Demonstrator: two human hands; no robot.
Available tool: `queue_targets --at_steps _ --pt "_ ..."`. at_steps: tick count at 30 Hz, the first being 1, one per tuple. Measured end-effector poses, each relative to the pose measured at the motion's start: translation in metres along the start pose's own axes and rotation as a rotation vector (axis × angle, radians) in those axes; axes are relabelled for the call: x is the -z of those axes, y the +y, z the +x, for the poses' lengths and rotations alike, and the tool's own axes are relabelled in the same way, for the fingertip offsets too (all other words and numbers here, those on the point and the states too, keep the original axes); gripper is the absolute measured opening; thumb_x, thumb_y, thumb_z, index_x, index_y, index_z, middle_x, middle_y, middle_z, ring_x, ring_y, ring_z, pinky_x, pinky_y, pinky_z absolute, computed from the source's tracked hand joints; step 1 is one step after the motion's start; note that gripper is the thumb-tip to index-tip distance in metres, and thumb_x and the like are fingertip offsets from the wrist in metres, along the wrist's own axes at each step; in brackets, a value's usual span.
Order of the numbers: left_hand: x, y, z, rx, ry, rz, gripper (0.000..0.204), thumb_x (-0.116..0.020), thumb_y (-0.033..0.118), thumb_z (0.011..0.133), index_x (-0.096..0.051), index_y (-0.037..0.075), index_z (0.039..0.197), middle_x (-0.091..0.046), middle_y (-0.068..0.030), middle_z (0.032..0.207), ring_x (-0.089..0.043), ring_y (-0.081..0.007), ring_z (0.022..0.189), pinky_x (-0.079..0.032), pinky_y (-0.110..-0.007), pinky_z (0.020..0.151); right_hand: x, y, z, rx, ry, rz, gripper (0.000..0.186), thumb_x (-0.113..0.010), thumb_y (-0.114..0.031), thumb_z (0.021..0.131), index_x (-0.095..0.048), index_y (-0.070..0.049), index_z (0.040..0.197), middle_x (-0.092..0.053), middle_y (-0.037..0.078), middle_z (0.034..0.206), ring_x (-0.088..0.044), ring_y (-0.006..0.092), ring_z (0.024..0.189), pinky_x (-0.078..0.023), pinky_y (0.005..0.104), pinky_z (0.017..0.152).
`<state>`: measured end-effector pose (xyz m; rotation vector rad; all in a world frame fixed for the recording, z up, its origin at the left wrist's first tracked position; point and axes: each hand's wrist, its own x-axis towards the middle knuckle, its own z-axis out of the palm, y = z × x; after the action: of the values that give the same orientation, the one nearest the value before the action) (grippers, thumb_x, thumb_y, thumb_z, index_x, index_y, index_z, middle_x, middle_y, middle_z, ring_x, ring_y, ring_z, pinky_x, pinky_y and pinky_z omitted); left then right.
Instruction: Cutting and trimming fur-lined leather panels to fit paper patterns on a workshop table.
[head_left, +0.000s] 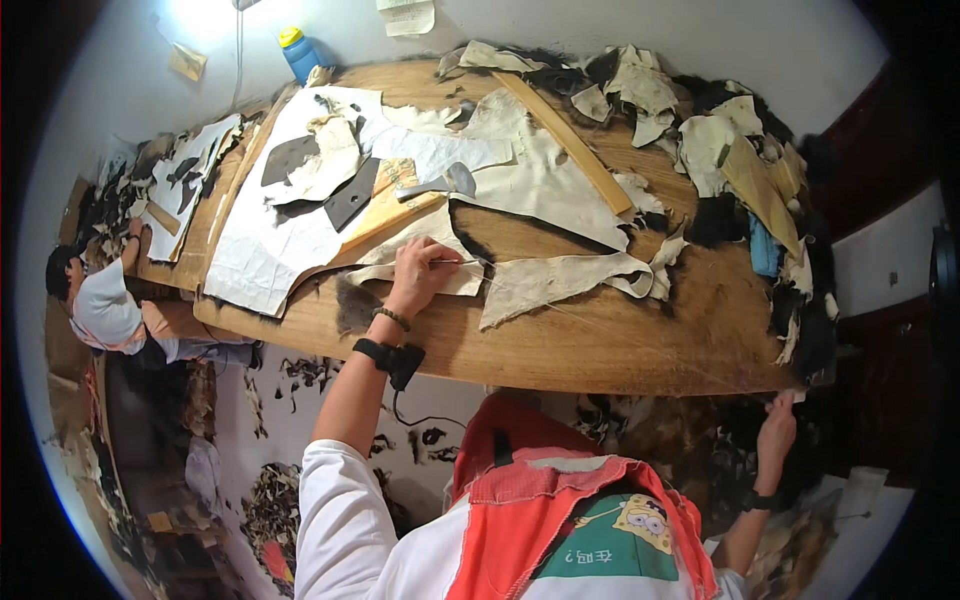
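My left hand [424,272] is over the near edge of a pale hide piece [462,281] on the wooden table. Its thumb and fingers are pinched together on a thin thread [600,324]. The thread stretches taut across the table toward my right hand [775,432], low beyond the front right corner. My right fingers are closed around a small white thing [798,396], whose kind I cannot make out. A triangular hide piece [545,288] with a curled right end lies right of my left hand. Dark fur shows at some edges.
A white pattern sheet [262,245], dark flat pieces, a grey tool [460,181] and a wooden strip [570,145] lie on the table [620,365]. Fur scraps [735,140] heap along the right side. A blue bottle [302,58] stands behind. Another person [110,305] works at the left.
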<state>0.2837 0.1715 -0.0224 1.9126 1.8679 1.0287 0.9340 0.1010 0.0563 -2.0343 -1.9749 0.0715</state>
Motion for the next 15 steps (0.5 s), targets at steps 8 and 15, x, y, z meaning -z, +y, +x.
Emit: queue_targets --at_steps 8,15 --pt "-0.008 -0.011 0.002 0.019 -0.035 0.027 0.011 -0.078 0.015 0.073 -0.078 0.019 0.083 -0.063 0.0002 0.084 -0.056 -0.0227 0.091 -0.039 -0.037 0.086 -0.055 -0.168 0.006 0.047 -0.165 0.242 0.019 -0.061 -0.026 0.094 -0.065 -0.007 0.096 -0.066 0.022 0.082 -0.065 0.0432 0.079 -0.049 0.0491 0.062" --pt "-0.009 -0.011 0.003 -0.033 0.024 -0.034 0.008 -0.078 0.011 0.071 -0.078 0.013 0.079 -0.066 -0.0053 0.077 -0.060 -0.0241 0.082 -0.047 -0.037 0.073 -0.142 -0.331 0.055 0.681 -0.120 0.312 0.015 -0.068 -0.023 0.088 -0.065 -0.009 0.084 -0.065 0.015 0.068 -0.066 0.0349 0.066 -0.049 0.0464 0.058"
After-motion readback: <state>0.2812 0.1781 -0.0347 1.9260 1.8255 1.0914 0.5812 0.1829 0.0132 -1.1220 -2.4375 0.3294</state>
